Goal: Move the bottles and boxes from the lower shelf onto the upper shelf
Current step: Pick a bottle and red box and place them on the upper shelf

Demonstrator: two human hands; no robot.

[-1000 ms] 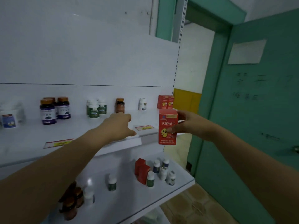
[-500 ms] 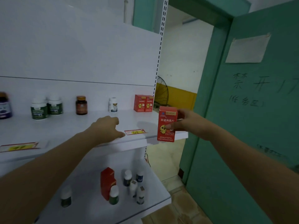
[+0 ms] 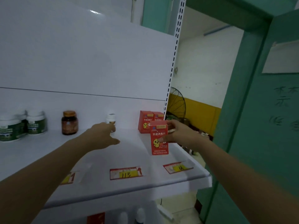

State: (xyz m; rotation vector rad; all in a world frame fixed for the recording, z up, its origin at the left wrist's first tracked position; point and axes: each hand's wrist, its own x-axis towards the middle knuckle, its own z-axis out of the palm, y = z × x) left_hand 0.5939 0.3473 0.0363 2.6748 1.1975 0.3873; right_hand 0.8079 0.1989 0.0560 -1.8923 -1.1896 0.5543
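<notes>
On the upper shelf, far left, green-labelled jars with white lids, upright and close together by the back panel. Just right of them, an amber bottle with an orange cap, upright, standing apart from the jars. Next along, the left hand, stretched in over the shelf with its back up and thumb stuck out to the right, fingertips ending at the foot of a small white bottle; fingers hidden behind the hand, so no telling whether touching, gripping or neither. Farther right, two red boxes standing side by side at the back, near the shelf's right end. Just in front of those, a third red box, upright, pinched by the right hand: thumb on the printed front, fingers over the top and rear. Bottom edge low over the shelf near its right side; contact with the surface unclear. Along the front lip, three red-and-yellow price labels. Underneath, at the bottom of the view, a strip of the lower shelf with the top of another red box and two white bottle caps to its right, all blurred. Past the shelf's right end, a fan, then a green door bearing a paper sheet.
</notes>
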